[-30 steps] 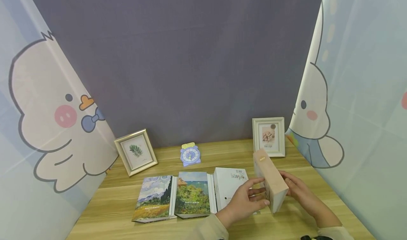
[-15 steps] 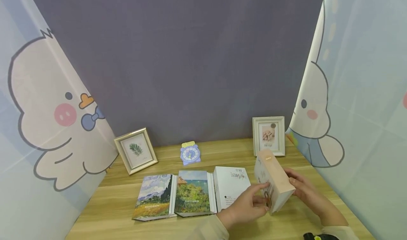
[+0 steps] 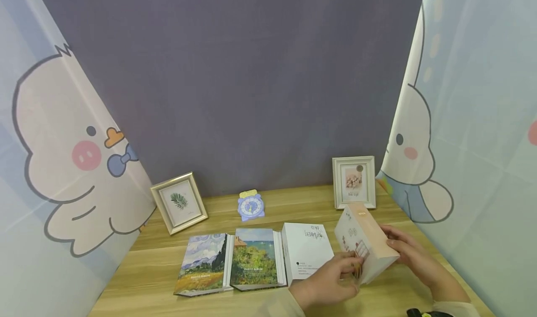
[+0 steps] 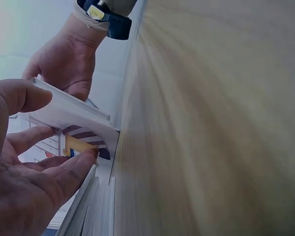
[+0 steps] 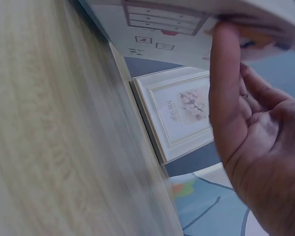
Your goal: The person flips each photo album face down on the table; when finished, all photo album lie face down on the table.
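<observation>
A thick photo album (image 3: 368,228) with a pale pink spine and an illustrated white cover leans between my hands at the right, spine upward. My right hand (image 3: 413,258) grips its far right side, thumb by the spine. In the right wrist view, a finger of the right hand (image 5: 265,132) lies along an illustrated cover. From the left, my left hand (image 3: 329,282) sets fairly straight fingertips against the cover near its lower end. The left wrist view shows that hand's thumb (image 4: 37,96) stretched beside the album's edge. Just left lies a white album (image 3: 306,247), partly behind the left hand.
Two photo albums with painted covers, a wheat field (image 3: 202,263) and a seaside garden (image 3: 253,256), lie in the same row. Behind stand a gold picture frame (image 3: 159,193), a purple clock (image 3: 251,207) and a white picture frame (image 3: 337,184). Printed curtains (image 3: 482,121) flank the wooden table (image 3: 142,270).
The pink-spined album has shifted right and slightly toward me, tipping so its left cover shows more. Both hands have moved rightward with it. The other things stay put.
</observation>
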Available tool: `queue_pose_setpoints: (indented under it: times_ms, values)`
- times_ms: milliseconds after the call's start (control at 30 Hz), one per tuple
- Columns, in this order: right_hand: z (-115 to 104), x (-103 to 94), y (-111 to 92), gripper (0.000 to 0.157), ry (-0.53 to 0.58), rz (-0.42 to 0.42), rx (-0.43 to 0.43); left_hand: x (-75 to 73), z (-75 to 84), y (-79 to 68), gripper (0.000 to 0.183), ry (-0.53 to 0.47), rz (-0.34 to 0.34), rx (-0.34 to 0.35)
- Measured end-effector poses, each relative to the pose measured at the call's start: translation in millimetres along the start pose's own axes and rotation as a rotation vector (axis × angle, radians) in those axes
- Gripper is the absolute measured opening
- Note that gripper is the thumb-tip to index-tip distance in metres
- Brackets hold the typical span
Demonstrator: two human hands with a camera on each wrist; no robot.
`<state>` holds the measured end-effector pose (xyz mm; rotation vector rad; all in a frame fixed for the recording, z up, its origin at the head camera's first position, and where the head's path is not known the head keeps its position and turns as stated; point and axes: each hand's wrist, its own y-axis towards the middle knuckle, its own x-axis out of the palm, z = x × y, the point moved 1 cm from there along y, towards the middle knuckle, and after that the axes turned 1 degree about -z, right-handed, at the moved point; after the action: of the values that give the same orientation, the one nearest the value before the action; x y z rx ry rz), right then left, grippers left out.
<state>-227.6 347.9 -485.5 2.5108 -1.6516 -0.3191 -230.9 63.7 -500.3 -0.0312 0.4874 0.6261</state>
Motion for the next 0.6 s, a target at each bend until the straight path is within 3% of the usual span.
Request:
queue_pose_setpoints:
  times_ms: [200,467,600]
  values:
    - [5.1,-6.0,-2.0,0.046,-0.067,0.095,0.103,4.9,5.2,1.0,0.066,0.118,-0.005,0.028]
    - [4.6,-9.3,-1.0,0.035,-0.132,0.203,0.226,6.0,9.5,3.1,0.064,0.400,-0.012,-0.031]
    - [3.6,-6.7,1.1,0.056,-0.175,0.257,0.305,6.5,8.5,5.1,0.061,0.475,-0.021,-0.046]
